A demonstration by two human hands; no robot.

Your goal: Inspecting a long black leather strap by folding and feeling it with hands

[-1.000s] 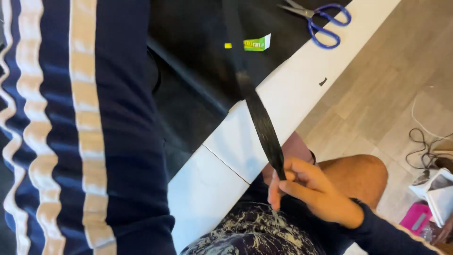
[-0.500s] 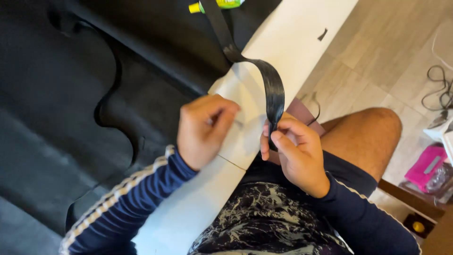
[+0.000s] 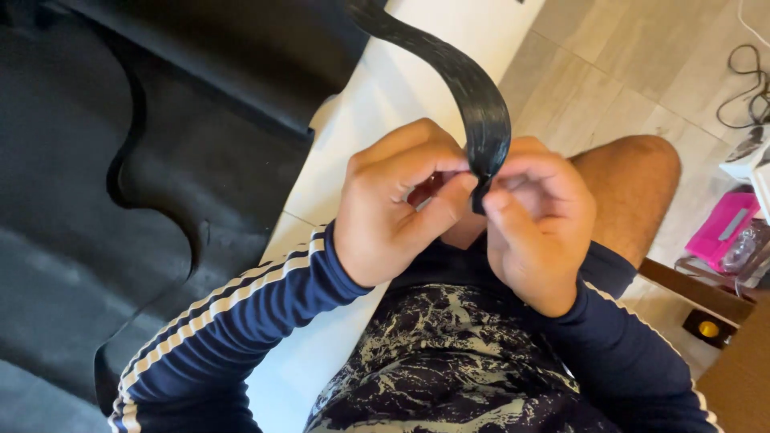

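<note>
Both hands meet just off the white tabletop's [image 3: 385, 104] edge: the left hand [image 3: 397, 204] and right hand [image 3: 537, 220] pinch the folded end of a black strap [image 3: 481, 112], which arches back over the tabletop; the fold is held, nothing fastened.

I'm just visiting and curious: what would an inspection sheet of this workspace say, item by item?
Surface: white table, partly covered by black fabric.
Job's things: black strap, arching down from the table, its end folded between the fingers.
Clutter: pink box and a clear item on the floor at right.
Hands: left hand and right hand both pinch the strap end.
Cables: dark cable lying on the floor.
Surroundings: light tiled floor; person seated, bare knee showing.
</note>
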